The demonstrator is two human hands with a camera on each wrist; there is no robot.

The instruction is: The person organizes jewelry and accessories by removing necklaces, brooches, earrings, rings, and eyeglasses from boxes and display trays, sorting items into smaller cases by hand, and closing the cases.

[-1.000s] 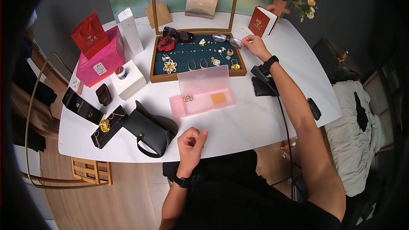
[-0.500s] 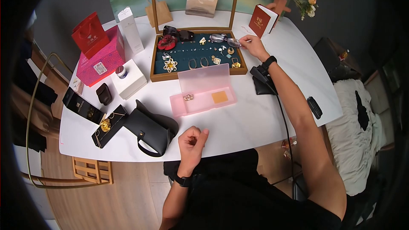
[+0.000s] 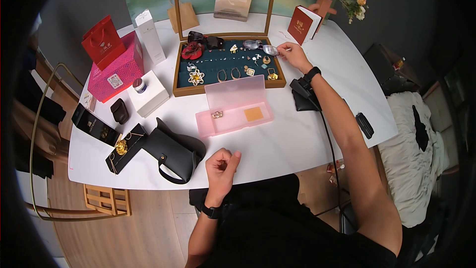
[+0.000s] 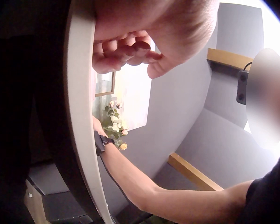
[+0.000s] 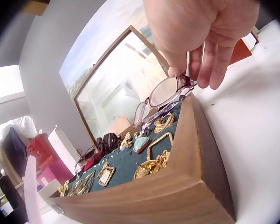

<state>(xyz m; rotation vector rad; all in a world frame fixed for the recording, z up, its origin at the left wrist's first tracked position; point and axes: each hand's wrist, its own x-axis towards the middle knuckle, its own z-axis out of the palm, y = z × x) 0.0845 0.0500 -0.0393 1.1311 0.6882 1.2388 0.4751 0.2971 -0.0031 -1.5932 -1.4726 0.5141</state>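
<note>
My right hand [image 3: 295, 56] pinches a pair of glasses [image 3: 270, 50] at the right back corner of a wooden jewelry case [image 3: 238, 92] with a raised glass lid. In the right wrist view, thumb and fingers hold the frame end of the glasses [image 5: 164, 92], which lie over the dark green lining beside gold jewelry [image 5: 151, 168]. My left hand [image 3: 221, 169] hangs at the table's front edge, fingers loosely curled around nothing; the left wrist view shows the same hand [image 4: 144, 37] beside the edge.
An opened pink box [image 3: 228, 125] stands before the case. Left are a black pouch [image 3: 171, 151], a black tray with gold jewelry [image 3: 134, 141], a white box [image 3: 148, 97], a pink box [image 3: 116, 77] and a red bag [image 3: 103, 44]. Right are a red book [image 3: 301, 25] and black wallet [image 3: 303, 100].
The glasses have shifted slightly left and down in my right hand's pinch, and that hand moved a little with them. My left hand has stayed nearly still.
</note>
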